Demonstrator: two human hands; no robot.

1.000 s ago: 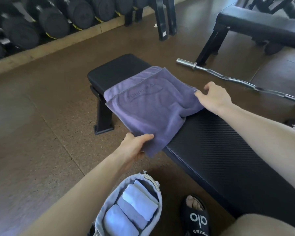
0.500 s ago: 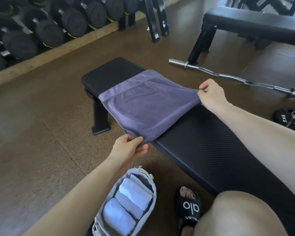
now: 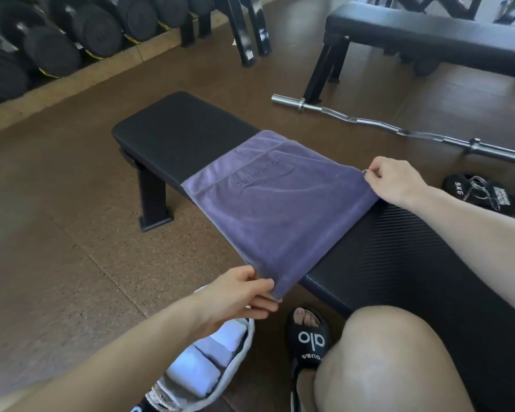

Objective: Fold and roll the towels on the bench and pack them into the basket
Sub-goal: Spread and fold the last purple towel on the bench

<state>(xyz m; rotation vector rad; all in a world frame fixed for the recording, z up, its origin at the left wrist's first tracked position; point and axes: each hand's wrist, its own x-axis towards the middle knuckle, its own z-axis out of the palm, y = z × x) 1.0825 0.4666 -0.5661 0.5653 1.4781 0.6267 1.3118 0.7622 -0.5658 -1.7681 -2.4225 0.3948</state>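
Towel: purple towel point(image 3: 277, 203) is lying folded flat across the black bench point(image 3: 185, 135), its near corner hanging past the bench's front edge.
Left hand: left hand point(image 3: 235, 295) is pinching that overhanging near corner between thumb and fingers.
Right hand: right hand point(image 3: 396, 179) is pinching the towel's far right corner, at the bench's back edge.
Basket: grey fabric basket point(image 3: 238, 361) is sitting on the floor under the left forearm, holding pale rolled towels point(image 3: 197, 370) side by side.
Surroundings: curl bar point(image 3: 399, 129) is lying on the floor beyond the bench; dumbbells point(image 3: 57, 46) are lining the far wall.
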